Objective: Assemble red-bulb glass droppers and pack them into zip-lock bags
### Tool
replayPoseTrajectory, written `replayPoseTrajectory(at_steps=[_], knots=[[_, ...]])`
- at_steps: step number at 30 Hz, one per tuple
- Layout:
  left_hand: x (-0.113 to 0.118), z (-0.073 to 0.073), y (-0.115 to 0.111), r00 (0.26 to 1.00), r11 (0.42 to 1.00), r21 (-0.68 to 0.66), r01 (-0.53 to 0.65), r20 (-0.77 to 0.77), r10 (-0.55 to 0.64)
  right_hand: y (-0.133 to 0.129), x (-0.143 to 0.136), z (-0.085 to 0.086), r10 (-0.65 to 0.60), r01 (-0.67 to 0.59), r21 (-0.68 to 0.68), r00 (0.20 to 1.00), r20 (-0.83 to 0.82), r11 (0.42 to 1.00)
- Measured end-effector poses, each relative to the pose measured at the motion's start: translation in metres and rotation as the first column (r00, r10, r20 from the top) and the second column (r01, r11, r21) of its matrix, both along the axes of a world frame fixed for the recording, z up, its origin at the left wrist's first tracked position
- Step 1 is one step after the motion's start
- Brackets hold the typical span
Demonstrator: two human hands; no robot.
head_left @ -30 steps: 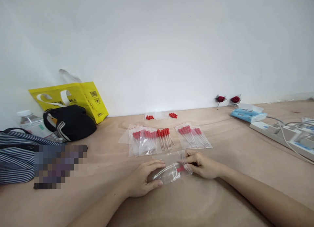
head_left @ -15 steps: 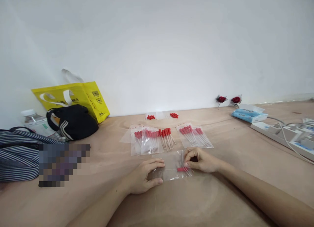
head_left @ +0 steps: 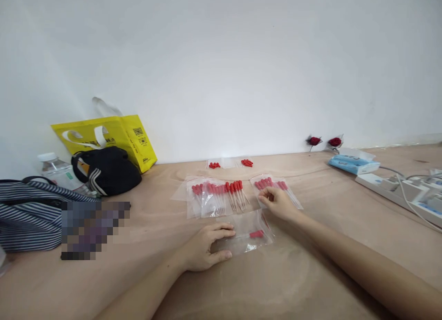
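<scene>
On the table before me lies a clear zip bag (head_left: 245, 221) with a red-bulbed dropper (head_left: 257, 234) inside. My left hand (head_left: 205, 246) rests on the bag's left edge, thumb and fingers apart. Beyond the bag, my right hand (head_left: 280, 204) hovers with curled fingers and thumb close together; I see nothing in them. It partly covers a bag of droppers (head_left: 264, 183) on the right. Several loose droppers (head_left: 235, 187) lie side by side, left of my right hand. Further left are overlapping bags of droppers (head_left: 214, 191).
Against the wall lies a flat bag holding red bulbs (head_left: 247, 163). To the left are a yellow bag (head_left: 147, 149), a black cap (head_left: 115, 172), a bottle (head_left: 57, 168) and striped cloth (head_left: 31, 223). On the right are a tissue pack (head_left: 352, 163), power strips (head_left: 397, 191) and two red artificial roses (head_left: 334, 142).
My right hand has let go of the bag's right end and moved up toward the droppers. The dropper in the bag now shows more fully. My left hand stays on the bag.
</scene>
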State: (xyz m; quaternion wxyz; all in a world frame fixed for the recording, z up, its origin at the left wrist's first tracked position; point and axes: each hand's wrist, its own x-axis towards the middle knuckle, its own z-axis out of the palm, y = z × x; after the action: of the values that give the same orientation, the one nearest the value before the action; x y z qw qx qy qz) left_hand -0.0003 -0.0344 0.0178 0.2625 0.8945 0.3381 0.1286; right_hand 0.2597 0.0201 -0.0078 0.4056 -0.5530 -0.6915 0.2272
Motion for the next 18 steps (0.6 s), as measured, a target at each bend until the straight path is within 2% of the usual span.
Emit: replayPoseTrajectory(at_steps=[5,9,14,18], knots=[[-0.001,-0.005,0.0,0.999,0.999,0.037,0.003,0.054,-0.005,0.05,-0.028,0.01,-0.132,0.137,-0.086,0.99,0.059,0.987],[0.0,-0.006,0.0,0.996,0.998,0.055,-0.016,0.088,0.011,0.077,-0.048,0.011,-0.179,0.19,-0.203,0.981,0.072,0.961],[0.001,-0.011,0.003,0.996,0.999,0.029,-0.021,0.087,0.019,0.089,-0.058,0.006,-0.24,0.234,-0.32,0.97,0.021,0.918],[0.001,-0.015,0.005,0.995,0.999,0.037,-0.032,0.094,0.029,0.087,-0.054,0.009,-0.292,0.239,-0.335,0.949,-0.116,0.911]])
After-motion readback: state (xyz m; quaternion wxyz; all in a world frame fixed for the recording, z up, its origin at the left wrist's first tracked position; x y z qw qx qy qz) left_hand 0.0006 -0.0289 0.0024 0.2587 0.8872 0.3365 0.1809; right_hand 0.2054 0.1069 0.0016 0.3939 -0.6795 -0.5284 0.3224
